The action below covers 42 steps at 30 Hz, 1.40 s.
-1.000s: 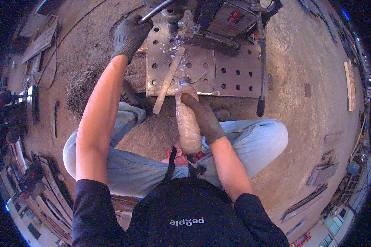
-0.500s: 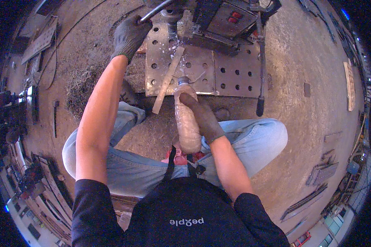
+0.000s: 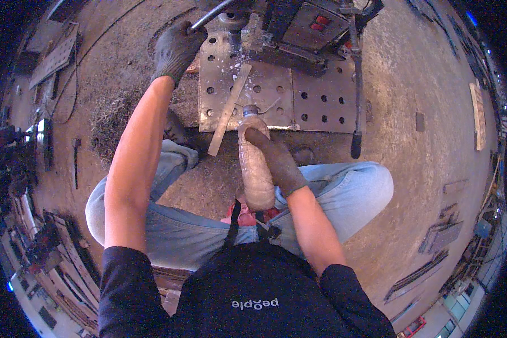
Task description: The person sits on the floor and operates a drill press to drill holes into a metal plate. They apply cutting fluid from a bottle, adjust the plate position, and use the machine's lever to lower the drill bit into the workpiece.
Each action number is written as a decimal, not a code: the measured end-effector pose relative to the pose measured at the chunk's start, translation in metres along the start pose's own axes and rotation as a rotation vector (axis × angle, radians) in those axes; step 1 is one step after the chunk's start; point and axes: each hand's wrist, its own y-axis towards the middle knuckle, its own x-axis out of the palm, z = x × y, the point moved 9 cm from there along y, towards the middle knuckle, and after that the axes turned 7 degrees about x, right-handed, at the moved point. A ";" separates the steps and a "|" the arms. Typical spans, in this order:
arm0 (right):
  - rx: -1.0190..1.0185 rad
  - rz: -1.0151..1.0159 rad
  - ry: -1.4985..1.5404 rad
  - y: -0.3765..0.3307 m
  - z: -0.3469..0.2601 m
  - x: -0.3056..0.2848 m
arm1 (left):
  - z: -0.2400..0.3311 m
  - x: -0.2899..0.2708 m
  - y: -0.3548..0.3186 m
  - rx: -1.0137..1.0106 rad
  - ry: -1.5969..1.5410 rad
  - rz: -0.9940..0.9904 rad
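Far left I see scrap metal (image 3: 50, 56) and tools along the dirt floor (image 3: 422, 186), and a heap of metal shavings (image 3: 110, 112) just left of my outstretched arm. My left hand (image 3: 176, 48), in a dark glove, has its grip closed around a grey lever (image 3: 211, 14) that slants up toward the machine (image 3: 304, 28) at the top of the view. Below the machine lies a steel plate (image 3: 276, 93) full of round holes, flat on the floor in front of my knees. A flat metal strip (image 3: 229, 110) lies across the plate's left part, tilted, its lower end hanging over the near edge onto the dirt. Just right of the strip, my right hand (image 3: 276, 160), gloved too, is clamped on a clear plastic bottle (image 3: 255, 163). The bottle points away from me, its capped neck over the plate's near edge, its base near my lap. White flecks spot the plate near the machine's foot. Further right a dark rod (image 3: 357, 101) runs down from the machine past the plate's right edge, ending on the floor. More metal offcuts (image 3: 434, 242) lie well apart at far right.
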 end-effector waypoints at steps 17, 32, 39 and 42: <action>-0.017 -0.048 0.053 0.004 0.002 0.003 | -0.001 -0.002 0.001 0.014 0.022 0.052; 0.038 -0.018 0.052 -0.007 -0.005 0.005 | -0.001 -0.003 0.002 0.035 0.003 0.087; 0.037 -0.018 0.048 -0.007 -0.005 0.004 | -0.002 -0.002 0.002 0.017 0.010 0.078; 0.026 -0.017 0.023 -0.007 -0.008 0.003 | -0.002 -0.001 0.003 0.039 0.008 0.069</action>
